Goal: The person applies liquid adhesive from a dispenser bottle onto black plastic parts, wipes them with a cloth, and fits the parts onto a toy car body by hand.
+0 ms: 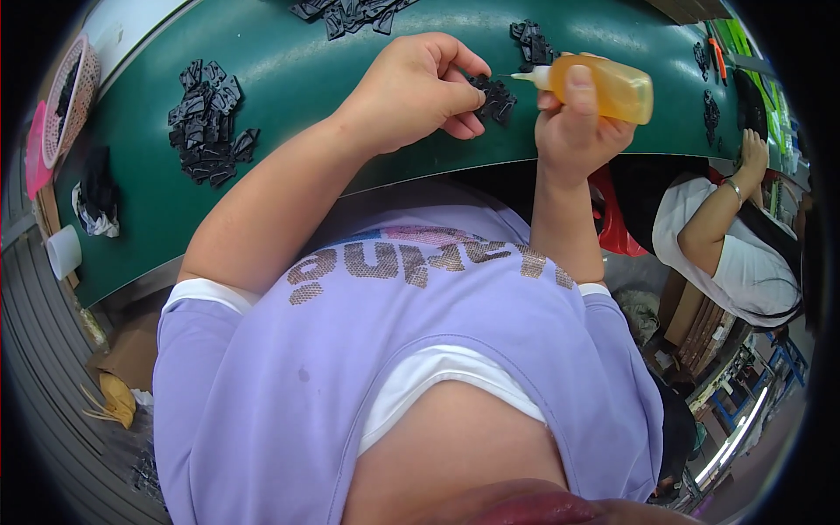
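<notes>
Over the green tabletop [289,66], head view: my two hands face each other, close but apart.
Right hand [573,131]: my fingers wrap a translucent squeeze bottle [626,92] of amber liquid, tipped sideways, its pale nozzle [540,77] aimed toward my left fingertips.
Left hand [407,92]: thumb and forefinger curl together beside a small heap of black plastic parts [500,103]; whether they pinch one, I cannot tell.
Larger black heap [206,127]: left of my left forearm.
Co-worker's hand [754,153]: near the tabletop's right end.
</notes>
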Demonstrator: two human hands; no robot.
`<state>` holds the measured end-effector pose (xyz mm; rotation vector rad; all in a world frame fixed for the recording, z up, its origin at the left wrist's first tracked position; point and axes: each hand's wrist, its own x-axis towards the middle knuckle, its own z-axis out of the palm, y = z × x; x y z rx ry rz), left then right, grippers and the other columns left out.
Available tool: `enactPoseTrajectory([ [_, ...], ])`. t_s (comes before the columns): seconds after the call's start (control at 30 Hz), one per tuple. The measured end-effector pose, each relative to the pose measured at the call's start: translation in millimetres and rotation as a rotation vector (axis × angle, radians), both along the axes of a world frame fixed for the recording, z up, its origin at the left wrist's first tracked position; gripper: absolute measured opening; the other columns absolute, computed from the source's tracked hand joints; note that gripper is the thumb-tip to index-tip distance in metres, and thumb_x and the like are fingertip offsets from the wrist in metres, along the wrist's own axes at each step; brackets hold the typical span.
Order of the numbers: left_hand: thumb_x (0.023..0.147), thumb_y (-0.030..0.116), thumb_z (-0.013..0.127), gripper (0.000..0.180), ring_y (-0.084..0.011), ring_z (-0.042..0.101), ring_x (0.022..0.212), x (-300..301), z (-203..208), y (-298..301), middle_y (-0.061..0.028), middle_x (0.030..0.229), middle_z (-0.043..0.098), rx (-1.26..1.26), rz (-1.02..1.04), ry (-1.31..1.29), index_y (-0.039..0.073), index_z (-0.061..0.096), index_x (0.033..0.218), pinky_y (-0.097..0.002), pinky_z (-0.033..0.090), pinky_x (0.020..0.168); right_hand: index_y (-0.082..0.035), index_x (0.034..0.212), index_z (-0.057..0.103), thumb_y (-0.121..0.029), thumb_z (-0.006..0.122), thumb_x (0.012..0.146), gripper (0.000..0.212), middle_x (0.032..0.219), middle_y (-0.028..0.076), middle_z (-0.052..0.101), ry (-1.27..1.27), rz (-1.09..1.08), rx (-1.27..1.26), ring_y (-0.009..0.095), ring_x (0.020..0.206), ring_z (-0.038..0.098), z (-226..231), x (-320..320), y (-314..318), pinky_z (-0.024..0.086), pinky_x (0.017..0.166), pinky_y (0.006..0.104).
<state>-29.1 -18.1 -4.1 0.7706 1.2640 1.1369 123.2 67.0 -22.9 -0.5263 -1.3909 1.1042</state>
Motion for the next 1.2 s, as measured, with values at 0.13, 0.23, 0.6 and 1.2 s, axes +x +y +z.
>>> enactPoseTrajectory([
  [0.13, 0.082, 0.000, 0.060, 0.025, -0.0169, 0.066, 0.065, -1, -1, 1, -0.0100, 0.075, 0.062, -0.003, 0.006, -0.004, -0.007, 0.054, 0.105, -0.0242, 0.056, 0.058, 0.001, 0.093, 0.056, -0.009, 0.060, 0.082, 0.016, 0.073, 0.010, 0.060, 0.273, 0.118, -0.216, 0.012, 0.048, 0.051, 8, 6, 3, 0.040, 0.040, 0.0214],
  [0.23, 0.082, 0.000, 0.060, 0.026, -0.0178, 0.066, 0.065, -2, -1, 1, -0.0108, 0.076, 0.062, -0.004, 0.009, -0.016, -0.007, 0.053, 0.106, -0.0246, 0.056, 0.058, 0.002, 0.095, 0.055, -0.009, 0.059, 0.082, 0.018, 0.076, 0.012, 0.060, 0.247, 0.159, -0.232, 0.013, 0.049, 0.052, 8, 8, -8, 0.040, 0.040, 0.0216],
  [0.6, 0.082, 0.000, 0.060, 0.027, -0.0189, 0.066, 0.065, -2, 0, 2, -0.0127, 0.079, 0.062, -0.010, 0.020, -0.013, -0.008, 0.052, 0.106, -0.0252, 0.056, 0.057, 0.001, 0.092, 0.056, -0.007, 0.059, 0.080, 0.015, 0.085, 0.012, 0.058, 0.099, 0.185, -0.155, 0.011, 0.049, 0.050, -2, 7, -13, 0.042, 0.041, 0.0196],
  [1.2, 0.082, 0.001, 0.061, 0.027, -0.0184, 0.066, 0.065, -1, 1, 3, -0.0119, 0.077, 0.062, -0.025, 0.008, 0.010, -0.008, 0.052, 0.105, -0.0249, 0.056, 0.057, 0.001, 0.092, 0.056, -0.006, 0.059, 0.081, 0.014, 0.085, 0.012, 0.059, -0.025, 0.130, -0.046, 0.010, 0.049, 0.049, -6, 10, -11, 0.041, 0.041, 0.0210],
])
